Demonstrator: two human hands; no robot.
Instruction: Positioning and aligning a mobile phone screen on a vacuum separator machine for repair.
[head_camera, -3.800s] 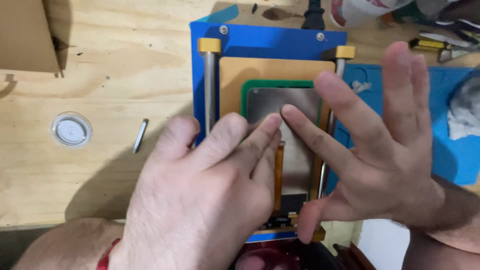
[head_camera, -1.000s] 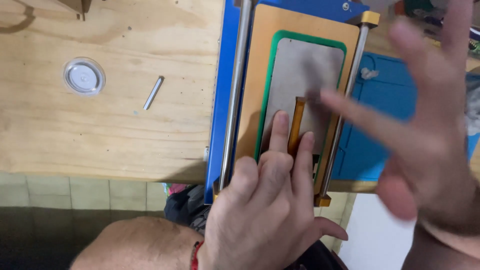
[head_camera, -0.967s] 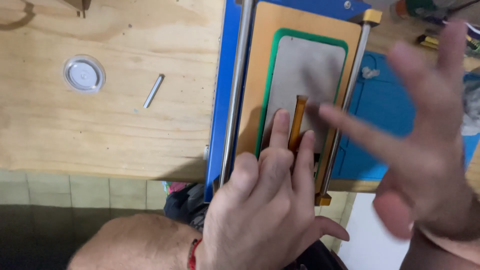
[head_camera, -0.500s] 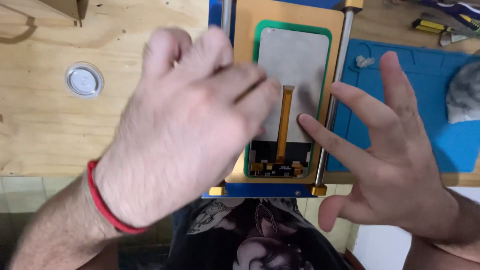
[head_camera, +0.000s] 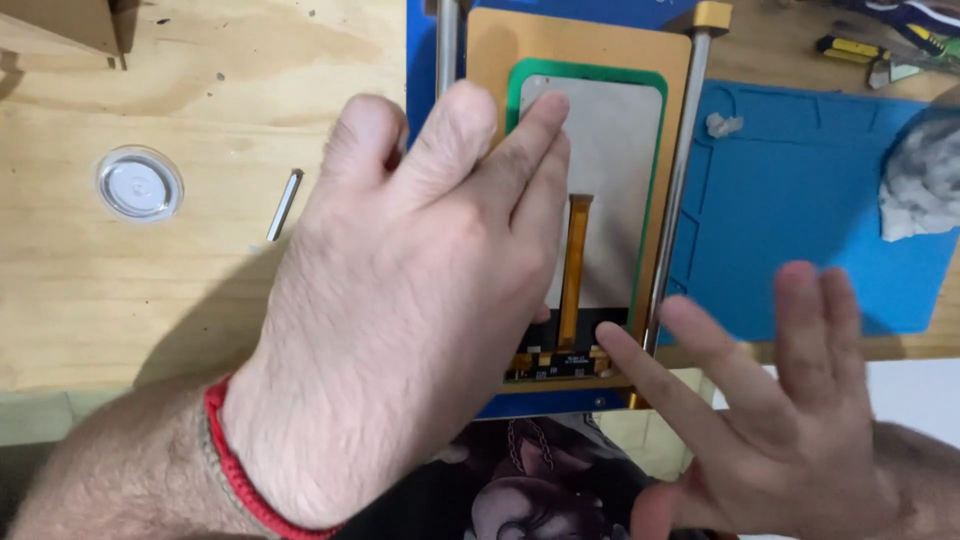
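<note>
Head view, and we start at the left of the desk (head_camera: 150, 300): a small round clear lid (head_camera: 139, 184) and a short metal pin (head_camera: 284, 204) lie there untouched, well apart from the work. Moving in, our left hand (head_camera: 400, 300) lies flat over the panel, fingers (head_camera: 525, 150) pressed together and stretched out, tips resting on the upper left corner of the grey display panel (head_camera: 610, 190). It pinches nothing; it only presses. The panel sits seated inside the green frame (head_camera: 660, 150) on the orange plate of the blue jig (head_camera: 425, 60), between the two steel rails (head_camera: 678, 200). The orange flex ribbon (head_camera: 574, 270) runs down its middle to the connector strip at the bottom edge. So the seating looks done, we judge, and the pressing is under way. To the right, our right hand (head_camera: 790, 440) hovers wide open, forefinger near the lower rail end, holding nothing. Beyond lies the blue mat (head_camera: 800, 200) with a crumpled cloth (head_camera: 920, 180).
</note>
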